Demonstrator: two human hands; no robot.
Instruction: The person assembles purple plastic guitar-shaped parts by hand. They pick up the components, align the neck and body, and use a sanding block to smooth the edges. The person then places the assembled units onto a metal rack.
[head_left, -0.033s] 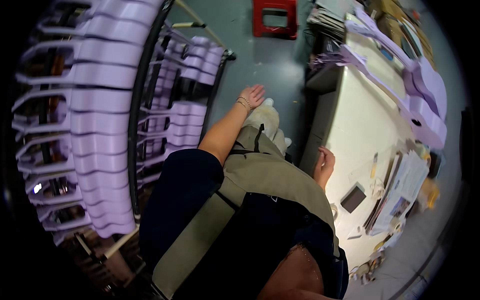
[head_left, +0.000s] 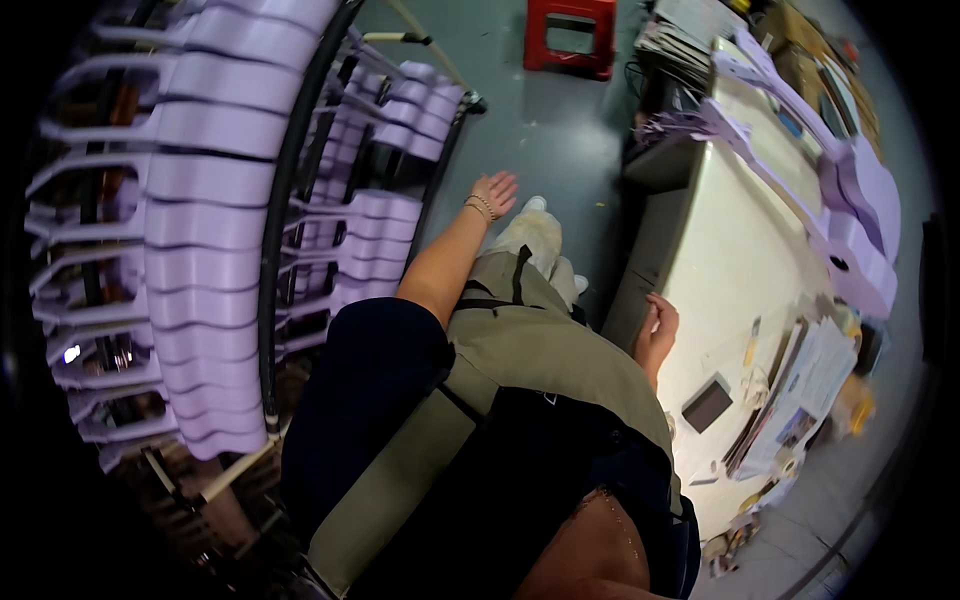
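Left hand [head_left: 490, 196] splayed, right hand [head_left: 657, 338] half-curled, both seemingly empty; right of the fingers [head_left: 668, 318], a glossy lilac guitar [head_left: 860, 275], probably light, stiff, slippery, suits a neck grip.

A red stool [head_left: 570, 62] stands on the grey-green floor [head_left: 560, 125], near stacked papers [head_left: 675, 50].

the floor [head_left: 565, 135] is smooth and grey-green, with a soft glare of light on it. a red stool [head_left: 570, 62] stands at the top, between the racks and the table. on the left is a tall rack [head_left: 268, 300] with a black upright and cream bars, and a second rack [head_left: 444, 165] beside it. on the right, a long white table [head_left: 745, 260] catches bright light, a grey cabinet [head_left: 660, 235] under its edge.
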